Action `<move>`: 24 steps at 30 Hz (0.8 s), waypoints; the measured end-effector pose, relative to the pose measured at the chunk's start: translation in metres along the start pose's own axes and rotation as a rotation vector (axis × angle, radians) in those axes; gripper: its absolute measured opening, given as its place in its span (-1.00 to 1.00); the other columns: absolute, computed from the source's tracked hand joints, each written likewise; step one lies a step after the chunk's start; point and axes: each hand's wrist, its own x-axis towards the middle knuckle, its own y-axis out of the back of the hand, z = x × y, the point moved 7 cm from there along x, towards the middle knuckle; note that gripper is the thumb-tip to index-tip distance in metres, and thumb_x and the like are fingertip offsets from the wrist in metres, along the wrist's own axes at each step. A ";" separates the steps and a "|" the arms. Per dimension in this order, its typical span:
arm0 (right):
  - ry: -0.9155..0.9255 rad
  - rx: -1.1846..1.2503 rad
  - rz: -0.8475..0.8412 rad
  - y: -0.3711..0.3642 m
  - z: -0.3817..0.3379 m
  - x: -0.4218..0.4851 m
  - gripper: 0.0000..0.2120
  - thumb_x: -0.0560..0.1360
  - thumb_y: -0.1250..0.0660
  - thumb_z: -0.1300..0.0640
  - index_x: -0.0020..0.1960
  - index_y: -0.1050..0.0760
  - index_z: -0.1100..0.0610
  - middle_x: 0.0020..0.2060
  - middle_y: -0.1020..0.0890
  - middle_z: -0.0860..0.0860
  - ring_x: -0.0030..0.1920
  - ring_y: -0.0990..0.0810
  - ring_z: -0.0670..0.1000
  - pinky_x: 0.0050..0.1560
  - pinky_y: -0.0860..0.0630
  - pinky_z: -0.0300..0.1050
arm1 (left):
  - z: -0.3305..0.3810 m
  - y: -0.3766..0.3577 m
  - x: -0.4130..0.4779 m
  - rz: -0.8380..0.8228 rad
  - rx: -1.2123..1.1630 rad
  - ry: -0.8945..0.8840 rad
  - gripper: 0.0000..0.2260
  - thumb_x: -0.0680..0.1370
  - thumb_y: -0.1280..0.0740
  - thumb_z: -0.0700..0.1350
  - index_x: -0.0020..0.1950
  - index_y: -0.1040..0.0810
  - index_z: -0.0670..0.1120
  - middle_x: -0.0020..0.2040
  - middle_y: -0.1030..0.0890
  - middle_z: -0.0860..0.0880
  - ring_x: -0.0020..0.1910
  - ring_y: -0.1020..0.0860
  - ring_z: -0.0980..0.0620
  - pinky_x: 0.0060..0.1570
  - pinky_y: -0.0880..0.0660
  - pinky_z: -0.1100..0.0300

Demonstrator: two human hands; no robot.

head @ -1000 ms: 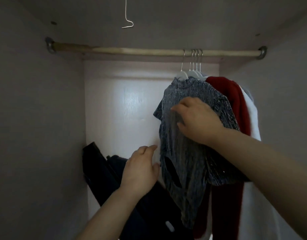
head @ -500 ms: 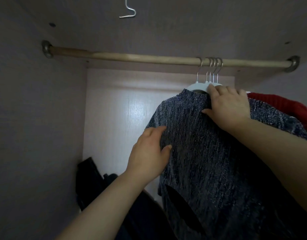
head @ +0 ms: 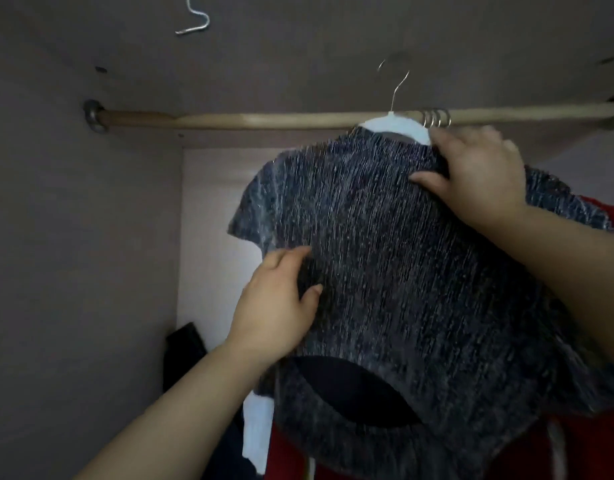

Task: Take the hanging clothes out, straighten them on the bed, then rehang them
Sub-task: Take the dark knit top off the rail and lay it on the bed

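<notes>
A dark grey glittery short-sleeved top point(head: 402, 271) hangs on a white hanger point(head: 395, 128). Its wire hook point(head: 399, 86) is up off the wooden rod point(head: 264, 120), tilted in front of it. My right hand point(head: 472, 178) grips the collar and the hanger's right shoulder. My left hand point(head: 278, 306) holds the top's left side below the sleeve, with fabric between thumb and fingers. Three more hanger hooks point(head: 437, 117) stay on the rod. A red garment point(head: 610, 216) and a white one point(head: 257, 427) show behind the top.
I am looking into a wardrobe with plain walls left and behind. Dark clothes point(head: 184, 351) lie heaped at the bottom left. A bent wire hook point(head: 194, 24) hangs from the wardrobe's ceiling. The rod's left half is bare.
The grey top's hanger has come up off the rod, its hook now above it. My right hand closed on the collar and my left hand took hold of the side.
</notes>
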 end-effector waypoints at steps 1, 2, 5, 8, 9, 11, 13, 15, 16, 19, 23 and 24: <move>0.005 0.017 0.010 0.004 -0.004 0.005 -0.41 0.43 -0.33 -0.17 0.31 -0.39 0.17 0.10 -0.55 0.25 0.10 -0.46 0.27 0.03 -0.39 0.13 | 0.001 0.005 0.001 0.022 0.009 -0.004 -0.51 0.53 -0.29 -0.03 0.44 -0.25 0.03 0.37 -0.33 0.00 0.34 -0.32 0.01 0.30 -0.26 0.16; 0.012 0.040 0.009 0.006 -0.010 0.008 -0.40 0.43 -0.32 -0.19 0.32 -0.39 0.16 0.10 -0.55 0.24 0.11 -0.46 0.26 0.04 -0.40 0.13 | 0.002 0.010 0.002 0.045 0.020 -0.009 -0.51 0.53 -0.29 -0.03 0.44 -0.26 0.03 0.37 -0.32 0.00 0.35 -0.31 0.00 0.30 -0.25 0.16; 0.058 0.127 -0.032 0.002 -0.038 -0.007 -0.37 0.42 -0.30 -0.22 0.37 -0.35 0.11 0.14 -0.55 0.21 0.16 -0.45 0.23 0.11 -0.39 0.11 | 0.000 0.030 -0.003 0.130 0.065 -0.009 -0.51 0.53 -0.29 -0.03 0.44 -0.26 0.01 0.38 -0.31 -0.01 0.34 -0.29 -0.01 0.31 -0.25 0.11; 0.148 0.203 -0.070 -0.003 -0.076 -0.042 -0.34 0.40 -0.32 -0.22 0.36 -0.38 0.14 0.12 -0.58 0.20 0.12 -0.50 0.22 0.07 -0.42 0.09 | -0.009 0.048 -0.017 0.195 0.142 0.010 -0.49 0.52 -0.30 0.00 0.44 -0.26 -0.02 0.38 -0.31 -0.03 0.34 -0.27 -0.04 0.32 -0.24 0.05; 0.179 0.221 -0.079 -0.004 -0.089 -0.053 -0.34 0.39 -0.31 -0.23 0.35 -0.39 0.16 0.09 -0.60 0.19 0.07 -0.53 0.21 0.03 -0.44 0.07 | -0.013 0.053 -0.022 0.204 0.175 0.012 -0.48 0.51 -0.31 0.00 0.44 -0.26 -0.03 0.38 -0.31 -0.05 0.35 -0.26 -0.05 0.33 -0.23 0.03; 0.225 0.273 -0.082 -0.002 -0.113 -0.078 -0.33 0.39 -0.25 -0.25 0.31 -0.44 0.19 0.01 -0.63 0.16 -0.04 -0.57 0.18 -0.06 -0.46 0.03 | -0.026 0.062 -0.039 0.198 0.253 0.023 -0.46 0.50 -0.32 0.01 0.44 -0.28 -0.07 0.36 -0.34 -0.09 0.34 -0.28 -0.09 0.34 -0.22 -0.02; 0.250 0.360 -0.064 0.001 -0.137 -0.106 -0.34 0.39 -0.20 -0.25 0.27 -0.48 0.21 -0.07 -0.64 0.14 -0.13 -0.58 0.17 -0.13 -0.47 0.00 | -0.044 0.069 -0.063 0.168 0.322 0.058 -0.45 0.49 -0.33 0.03 0.43 -0.30 -0.10 0.33 -0.38 -0.14 0.31 -0.32 -0.14 0.32 -0.23 -0.05; 0.261 0.441 -0.052 0.002 -0.160 -0.135 -0.34 0.40 -0.24 -0.29 0.25 -0.50 0.21 -0.08 -0.65 0.11 -0.15 -0.59 0.16 -0.14 -0.48 0.00 | -0.065 0.074 -0.094 0.125 0.382 0.109 -0.46 0.51 -0.31 0.07 0.43 -0.31 -0.11 0.29 -0.42 -0.16 0.28 -0.36 -0.17 0.30 -0.26 -0.09; 0.264 0.473 -0.053 0.001 -0.171 -0.150 -0.34 0.40 -0.25 -0.30 0.24 -0.51 0.20 -0.08 -0.65 0.09 -0.14 -0.59 0.15 -0.14 -0.48 0.00 | -0.074 0.077 -0.112 0.110 0.410 0.130 -0.46 0.50 -0.29 0.08 0.42 -0.32 -0.11 0.26 -0.45 -0.16 0.25 -0.39 -0.18 0.29 -0.29 -0.12; 0.272 0.617 -0.031 0.001 -0.206 -0.188 -0.40 0.40 -0.21 -0.23 0.19 -0.55 0.22 -0.09 -0.65 0.09 -0.18 -0.60 0.15 -0.18 -0.49 -0.01 | -0.095 0.093 -0.163 0.105 0.455 0.179 -0.48 0.47 -0.31 0.06 0.39 -0.37 -0.08 0.15 -0.51 -0.11 0.14 -0.45 -0.15 0.25 -0.35 -0.19; 0.289 0.769 -0.035 0.000 -0.260 -0.219 -0.42 0.41 -0.22 -0.21 0.17 -0.57 0.22 -0.10 -0.66 0.10 -0.19 -0.61 0.18 -0.18 -0.52 0.03 | -0.119 0.120 -0.220 0.091 0.553 0.231 -0.49 0.46 -0.35 0.04 0.37 -0.40 -0.08 0.09 -0.53 -0.09 0.09 -0.48 -0.11 0.24 -0.36 -0.18; 0.303 0.805 -0.034 0.002 -0.273 -0.223 -0.43 0.41 -0.22 -0.21 0.16 -0.58 0.22 -0.10 -0.66 0.12 -0.18 -0.61 0.18 -0.17 -0.52 0.04 | -0.122 0.128 -0.233 0.086 0.579 0.256 -0.49 0.45 -0.39 0.01 0.37 -0.41 -0.09 0.08 -0.54 -0.10 0.07 -0.49 -0.13 0.21 -0.38 -0.18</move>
